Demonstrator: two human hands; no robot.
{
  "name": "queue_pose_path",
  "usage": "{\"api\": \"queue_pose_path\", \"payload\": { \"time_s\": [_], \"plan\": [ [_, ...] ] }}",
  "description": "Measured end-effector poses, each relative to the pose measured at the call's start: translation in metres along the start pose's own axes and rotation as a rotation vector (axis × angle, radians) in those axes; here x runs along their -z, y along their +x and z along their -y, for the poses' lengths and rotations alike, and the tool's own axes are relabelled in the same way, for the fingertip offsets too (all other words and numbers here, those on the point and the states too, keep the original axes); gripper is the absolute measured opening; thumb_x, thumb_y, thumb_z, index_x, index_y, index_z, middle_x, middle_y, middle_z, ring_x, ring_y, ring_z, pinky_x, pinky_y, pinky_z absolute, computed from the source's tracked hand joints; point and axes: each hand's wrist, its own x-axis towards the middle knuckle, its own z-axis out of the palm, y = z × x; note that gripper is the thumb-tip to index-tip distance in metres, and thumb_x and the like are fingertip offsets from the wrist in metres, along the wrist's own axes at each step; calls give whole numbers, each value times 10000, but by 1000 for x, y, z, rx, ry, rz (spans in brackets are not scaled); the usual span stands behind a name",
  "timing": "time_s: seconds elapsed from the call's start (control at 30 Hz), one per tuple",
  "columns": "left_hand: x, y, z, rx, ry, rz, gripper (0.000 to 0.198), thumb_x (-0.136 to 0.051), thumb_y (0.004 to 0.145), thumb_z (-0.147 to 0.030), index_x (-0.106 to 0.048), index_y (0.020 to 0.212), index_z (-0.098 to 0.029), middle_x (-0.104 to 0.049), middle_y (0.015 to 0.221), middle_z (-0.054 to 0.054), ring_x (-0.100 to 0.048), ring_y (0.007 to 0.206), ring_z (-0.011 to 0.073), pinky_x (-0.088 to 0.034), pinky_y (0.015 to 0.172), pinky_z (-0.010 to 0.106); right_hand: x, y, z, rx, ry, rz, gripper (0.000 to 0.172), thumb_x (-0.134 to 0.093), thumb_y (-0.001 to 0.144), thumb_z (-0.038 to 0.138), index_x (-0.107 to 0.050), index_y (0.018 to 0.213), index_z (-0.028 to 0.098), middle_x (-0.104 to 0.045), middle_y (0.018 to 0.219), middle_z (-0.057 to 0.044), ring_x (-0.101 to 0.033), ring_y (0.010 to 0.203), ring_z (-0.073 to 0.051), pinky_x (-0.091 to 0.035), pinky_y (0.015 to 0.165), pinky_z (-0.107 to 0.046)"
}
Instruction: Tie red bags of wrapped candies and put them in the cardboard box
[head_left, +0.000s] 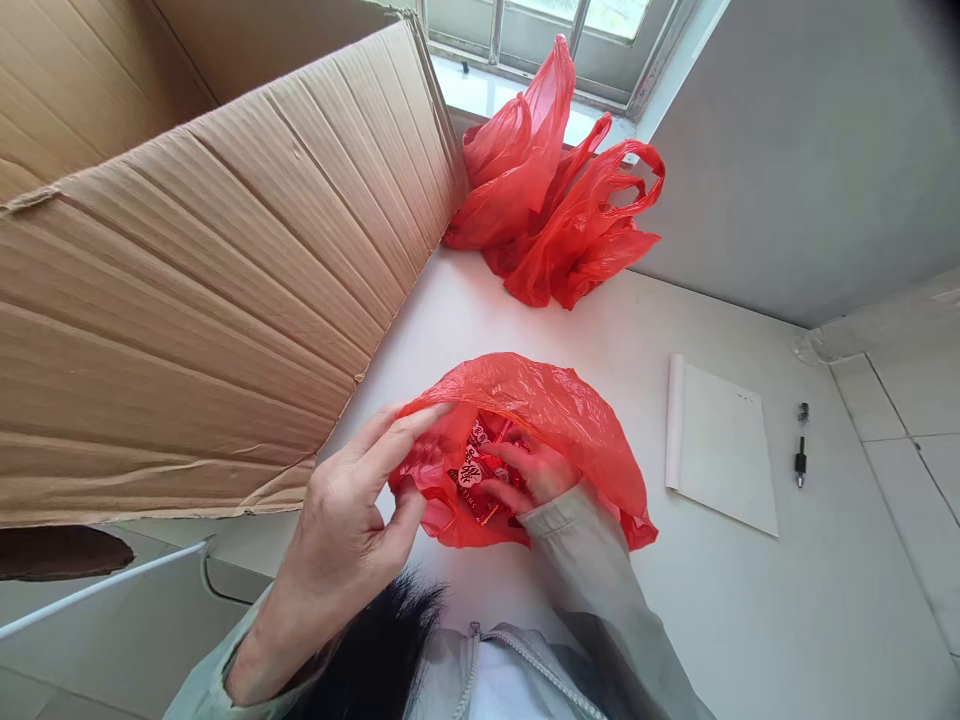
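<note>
A red plastic bag [517,385] lies on the white table with its mouth spread towards me. Its near left rim is pinched between the thumb and fingers of my left hand [356,500]. Inside the bag are red wrapped packets [472,475] printed with pale characters. My right hand [532,475] reaches into the bag from the right, its fingers apart and over the packets. The fingertips are slightly blurred and tinted by the red plastic; I cannot make out a packet lifted in them. Part of the contents is hidden by the bag and this hand.
A large open cardboard box [225,280] fills the left side. More red plastic bags [555,210] are heaped at the back below the window [555,40]. A notepad [724,445] and a black pen [801,462] lie to the right, near the tiled wall [900,470].
</note>
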Motion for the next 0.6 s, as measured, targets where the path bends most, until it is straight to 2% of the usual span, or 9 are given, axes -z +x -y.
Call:
{"api": "queue_pose_path", "payload": {
  "time_s": [0.1,0.17,0.27,0.37,0.47,0.6],
  "plan": [
    [1,0,-1,-17,19,8,519,-450,806,-8,-524,1260,-249,-609,1183,27,-613,1083,175,-504,938,298,-17,11,0,-4,-228,113,386,-721,700,412,-689,1038,229,-621,1087,-98,-571,965,-293,-478,823,-439],
    [1,0,-1,-19,34,6,510,-450,811,-15,-525,1259,-249,-610,1202,30,-603,1114,191,-506,952,319,-25,15,2,20,-304,137,410,-713,679,414,-681,1026,199,-620,1084,-109,-533,1011,-319,-458,865,-462],
    [1,1,1,-15,60,6,498,-456,810,-26,-533,1253,-241,-615,1213,41,-605,1119,209,-529,918,325,-33,15,2,28,-298,117,408,-675,669,305,-642,1043,148,-623,1075,-115,-516,995,-302,-451,879,-442],
    [1,1,2,-17,64,4,486,-456,812,-29,-538,1247,-228,-618,1210,50,-594,1147,216,-524,932,329,-36,12,0,12,-262,118,352,-638,636,224,-627,980,149,-638,1017,-102,-523,956,-289,-457,842,-414],
    [2,0,2,-27,53,-5,480,-458,814,-26,-539,1247,-218,-615,1207,54,-600,1134,196,-521,919,293,-28,11,4,-57,-140,66,304,-590,667,186,-607,971,181,-651,988,-76,-552,920,-259,-459,813,-381],
    [3,-1,3,-43,62,-20,480,-458,811,-28,-541,1247,-212,-617,1200,56,-640,1028,158,-538,809,224,2,11,24,-238,90,14,209,-508,827,222,-593,1018,221,-671,1011,-36,-600,884,-199,-453,809,-334]
  ]
}}
